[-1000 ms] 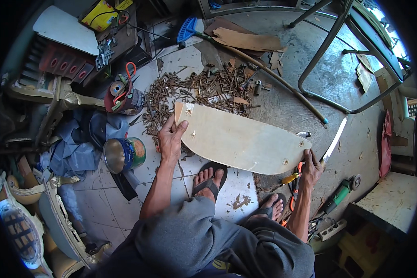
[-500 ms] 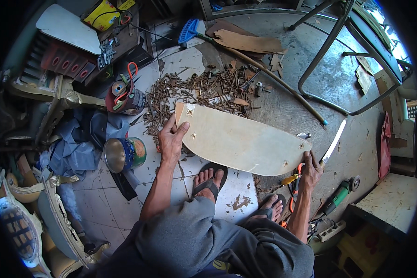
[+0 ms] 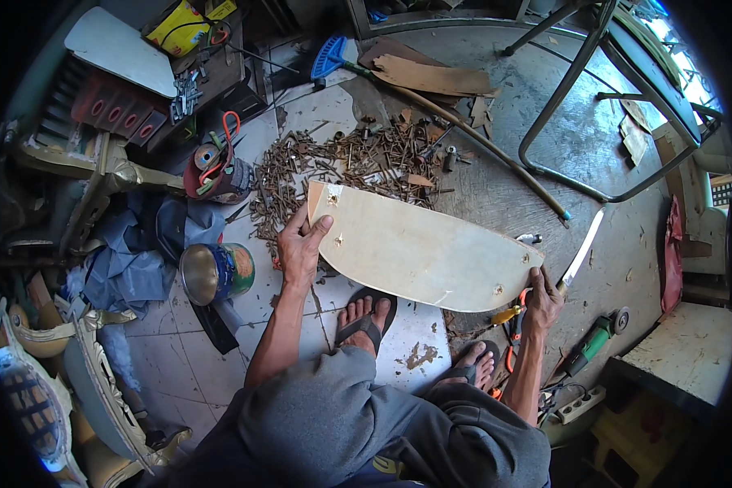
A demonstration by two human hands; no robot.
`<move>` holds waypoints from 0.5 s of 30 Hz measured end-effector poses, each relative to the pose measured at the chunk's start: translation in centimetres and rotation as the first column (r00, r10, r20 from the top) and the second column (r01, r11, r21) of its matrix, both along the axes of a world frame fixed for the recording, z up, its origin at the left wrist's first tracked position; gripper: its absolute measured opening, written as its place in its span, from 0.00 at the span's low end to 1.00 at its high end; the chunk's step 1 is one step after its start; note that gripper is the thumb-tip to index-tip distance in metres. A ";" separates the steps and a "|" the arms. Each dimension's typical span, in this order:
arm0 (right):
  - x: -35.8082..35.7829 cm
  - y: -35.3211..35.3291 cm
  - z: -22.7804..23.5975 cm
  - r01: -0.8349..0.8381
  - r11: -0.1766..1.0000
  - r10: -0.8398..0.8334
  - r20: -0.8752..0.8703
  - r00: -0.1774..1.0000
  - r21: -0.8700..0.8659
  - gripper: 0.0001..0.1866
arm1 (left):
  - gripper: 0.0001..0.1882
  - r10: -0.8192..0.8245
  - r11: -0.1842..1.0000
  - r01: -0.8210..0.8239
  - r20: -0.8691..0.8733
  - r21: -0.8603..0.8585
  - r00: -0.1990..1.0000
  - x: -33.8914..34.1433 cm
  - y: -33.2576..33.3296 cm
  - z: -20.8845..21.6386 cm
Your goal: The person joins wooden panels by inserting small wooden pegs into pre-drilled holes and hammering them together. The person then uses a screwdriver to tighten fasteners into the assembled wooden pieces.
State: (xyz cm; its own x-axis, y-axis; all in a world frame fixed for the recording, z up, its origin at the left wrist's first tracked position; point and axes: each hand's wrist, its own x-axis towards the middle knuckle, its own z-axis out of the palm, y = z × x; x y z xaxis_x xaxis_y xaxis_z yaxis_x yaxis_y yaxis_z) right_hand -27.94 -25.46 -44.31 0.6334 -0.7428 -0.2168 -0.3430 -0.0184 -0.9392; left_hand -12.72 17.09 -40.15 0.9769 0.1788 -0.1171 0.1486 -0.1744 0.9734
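A pale, thin wooden board (image 3: 431, 250), straight along the top and curved along the bottom, is held between both hands above the floor. Torn, holed spots mark its face near both ends. My left hand (image 3: 300, 248) grips the left end, thumb on the face and fingers behind it. My right hand (image 3: 545, 300) pinches the right end, its fingers partly hidden. Just beyond that hand is a long-bladed knife (image 3: 584, 248); its handle is partly behind the fingers, and I cannot tell whether they touch. A yellow-handled screwdriver (image 3: 506, 315) lies below the board's right end.
Rusty nails and screws (image 3: 346, 163) are heaped behind the board. A blue broom (image 3: 330, 58) lies beyond them. At right are a green angle grinder (image 3: 598, 342), a power strip (image 3: 583, 405) and a metal-framed chair (image 3: 577, 73). An open tin can (image 3: 203, 275) stands at left.
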 end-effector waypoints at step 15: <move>1.5 1.4 3.9 -0.064 0.998 0.064 0.039 0.997 -0.012 0.19 | 0.26 -0.069 0.991 0.068 -0.003 -0.118 0.998 -0.7 1.1 -0.9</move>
State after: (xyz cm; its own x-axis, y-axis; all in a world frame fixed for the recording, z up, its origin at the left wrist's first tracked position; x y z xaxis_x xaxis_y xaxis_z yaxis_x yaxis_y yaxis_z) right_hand -26.43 -24.03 -40.40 0.6876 -0.7026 -0.1829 -0.3033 -0.0491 -0.9516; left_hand -13.38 18.20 -41.06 0.9854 0.0961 -0.1403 0.1472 -0.0686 0.9867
